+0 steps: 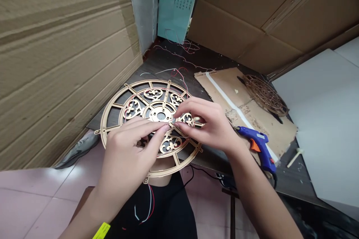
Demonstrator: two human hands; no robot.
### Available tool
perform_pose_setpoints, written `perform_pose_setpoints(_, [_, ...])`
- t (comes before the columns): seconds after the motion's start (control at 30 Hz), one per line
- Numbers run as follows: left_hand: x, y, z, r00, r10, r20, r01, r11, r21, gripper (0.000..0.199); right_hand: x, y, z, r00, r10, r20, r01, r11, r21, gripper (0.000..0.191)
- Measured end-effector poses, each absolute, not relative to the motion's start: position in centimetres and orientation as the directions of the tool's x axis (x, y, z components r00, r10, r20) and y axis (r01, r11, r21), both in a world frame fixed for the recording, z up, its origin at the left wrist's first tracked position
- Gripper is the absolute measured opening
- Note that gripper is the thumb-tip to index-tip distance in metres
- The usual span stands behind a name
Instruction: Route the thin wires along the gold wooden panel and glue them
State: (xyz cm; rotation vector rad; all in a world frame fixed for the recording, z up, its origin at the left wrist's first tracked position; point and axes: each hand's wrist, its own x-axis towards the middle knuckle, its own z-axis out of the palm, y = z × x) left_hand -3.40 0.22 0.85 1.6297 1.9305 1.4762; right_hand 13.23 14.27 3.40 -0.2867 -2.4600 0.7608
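A round wooden openwork wheel (161,106) with scroll ornaments lies on the dark table and juts over its front edge. Near its hub, my left hand (131,143) has thumb and forefinger pinched together. Facing it, my right hand (203,121) also pinches, and a small grey piece (173,121) shows between the fingertips of both hands. Which hand bears it is hard to tell. Thin red and white wires (182,78) run round the wheel and off its back; more wire ends (151,205) hang below its front rim.
A blue glue gun (259,145) rests at the right, partly on a cardboard sheet (224,89). Behind it lies a brown round lattice piece (266,95). A white stick (295,158) is near the white panel (322,119). Cardboard walls (67,63) enclose the table (157,58).
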Motion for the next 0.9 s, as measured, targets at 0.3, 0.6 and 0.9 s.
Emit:
perform_pose_setpoints(0.3, [-3.78, -0.16, 0.86, -0.388, 0.845, 0.368, 0.585, -0.083, 0.807, 0.009, 13.34, 14.38, 3.51, -0.841, 0.382, 0.383, 0.094, 0.800, -0.593, 0.007])
perform_pose_setpoints(0.6, [-3.81, -0.15, 1.34, -0.386, 0.819, 0.425, 0.663, -0.075, 0.745, 0.006, 13.42, 14.31, 3.26, -0.821, 0.359, 0.445, 0.059, 0.827, -0.559, 0.008])
perform_pose_setpoints(0.9, [-3.44, -0.16, 1.29, -0.390, 0.804, 0.449, 0.683, -0.074, 0.726, 0.007, 13.34, 13.76, 2.76, -0.703, 0.391, 0.595, 0.103, 0.883, -0.459, 0.013])
